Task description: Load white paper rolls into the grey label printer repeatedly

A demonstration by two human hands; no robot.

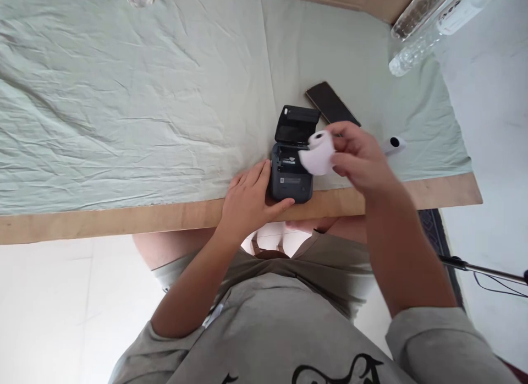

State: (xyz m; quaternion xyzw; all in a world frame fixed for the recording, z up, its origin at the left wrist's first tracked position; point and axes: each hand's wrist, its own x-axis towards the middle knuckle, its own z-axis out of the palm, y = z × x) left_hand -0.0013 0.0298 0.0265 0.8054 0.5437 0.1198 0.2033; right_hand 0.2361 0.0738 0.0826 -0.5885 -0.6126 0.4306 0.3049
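Observation:
A small dark printer-like device [292, 187] sits at the table's front edge, its black lid [296, 125] raised and the compartment uncovered. My left hand [249, 201] rests against its left side and front corner, fingers stretched out and thumb along the near edge. Just right of the compartment, my right hand [359, 155] pinches a white paper roll [319, 155] with a loose end hanging; it is slightly blurred and partly overlaps the device. Behind the right hand lies a dark phone [332, 102].
Another white roll [395, 145] lies right of my right hand. Clear plastic bottles [416, 51] lie at the back right beside a cardboard box [363, 0]. A pale green cloth [185, 98] covers the wooden table [124, 218]. A thin black rod [482, 267] is at the lower right.

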